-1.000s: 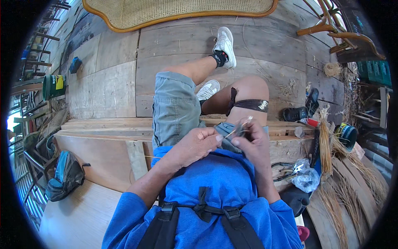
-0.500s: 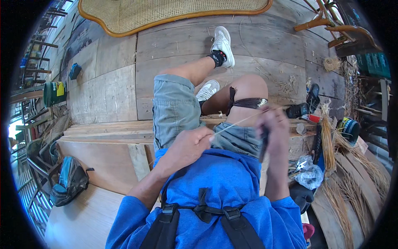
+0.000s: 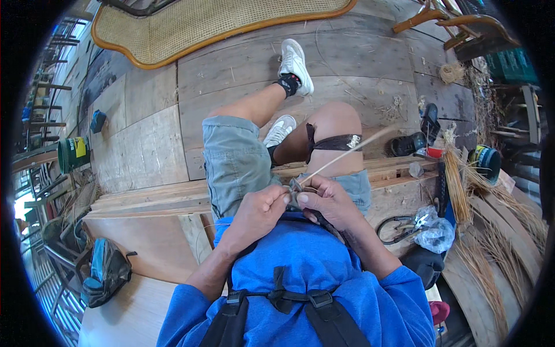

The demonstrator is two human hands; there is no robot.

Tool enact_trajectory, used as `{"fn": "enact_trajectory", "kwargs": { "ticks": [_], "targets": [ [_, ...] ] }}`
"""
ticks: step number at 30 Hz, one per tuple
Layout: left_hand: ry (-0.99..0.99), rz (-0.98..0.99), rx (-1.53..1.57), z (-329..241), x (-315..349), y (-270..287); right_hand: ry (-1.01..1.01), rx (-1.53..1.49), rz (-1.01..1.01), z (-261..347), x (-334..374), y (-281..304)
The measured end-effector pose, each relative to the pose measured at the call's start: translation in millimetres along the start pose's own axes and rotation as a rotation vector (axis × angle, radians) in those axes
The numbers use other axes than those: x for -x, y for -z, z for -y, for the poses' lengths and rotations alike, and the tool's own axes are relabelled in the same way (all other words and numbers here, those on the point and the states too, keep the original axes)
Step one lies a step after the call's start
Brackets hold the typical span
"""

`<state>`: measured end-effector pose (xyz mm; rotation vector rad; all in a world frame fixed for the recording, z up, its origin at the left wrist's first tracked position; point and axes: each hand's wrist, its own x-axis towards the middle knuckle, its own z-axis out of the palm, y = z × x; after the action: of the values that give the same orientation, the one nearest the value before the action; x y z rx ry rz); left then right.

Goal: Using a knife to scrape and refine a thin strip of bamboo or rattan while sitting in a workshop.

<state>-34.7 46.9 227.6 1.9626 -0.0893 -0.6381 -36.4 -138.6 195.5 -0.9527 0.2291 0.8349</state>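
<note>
The person sits on a wooden bench (image 3: 144, 199), both hands close in the lap so the work stays steady. The left hand (image 3: 254, 211) and right hand (image 3: 326, 202) are curled shut, pinching a thin cane strip (image 3: 347, 155) that sticks up to the right.

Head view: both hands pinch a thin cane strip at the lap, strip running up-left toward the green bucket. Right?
Not quite. In the head view the cane strip runs up-right, across the knee. Both the left hand and right hand do pinch it at the lap.
</note>
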Motion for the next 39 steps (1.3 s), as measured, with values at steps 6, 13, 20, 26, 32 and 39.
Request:
{"fn": "enact_trajectory", "kwargs": {
  "ticks": [6, 13, 20, 26, 32, 39],
  "targets": [
    [0.061, 0.042, -0.062, 9.8, 22.3, 11.5, -0.007, -0.019, -0.112, 11.5, 5.6, 5.7],
    [0.129, 0.043, -0.069, 31.4, 51.2, 31.7, 0.056, -0.146, -0.242, 28.5, 14.2, 30.0],
    [0.372, -0.088, -0.222, 70.7, 88.5, 96.4, 0.421, 0.022, -0.741, 81.7, 61.4, 106.5],
    [0.167, -0.11, -0.007, 12.9, -9.7, 38.6, 0.14, 0.188, -0.218, 48.9, 30.0, 27.2],
    [-0.121, 0.027, -0.157, -13.5, -26.3, 26.1, 0.36, 0.137, -0.194, 37.0, 2.6, 0.2],
    [0.216, -0.347, -0.504, 67.1, -15.1, 92.7, 0.817, 0.005, -0.798, 107.0, 80.7, 68.6]
  ]
}}
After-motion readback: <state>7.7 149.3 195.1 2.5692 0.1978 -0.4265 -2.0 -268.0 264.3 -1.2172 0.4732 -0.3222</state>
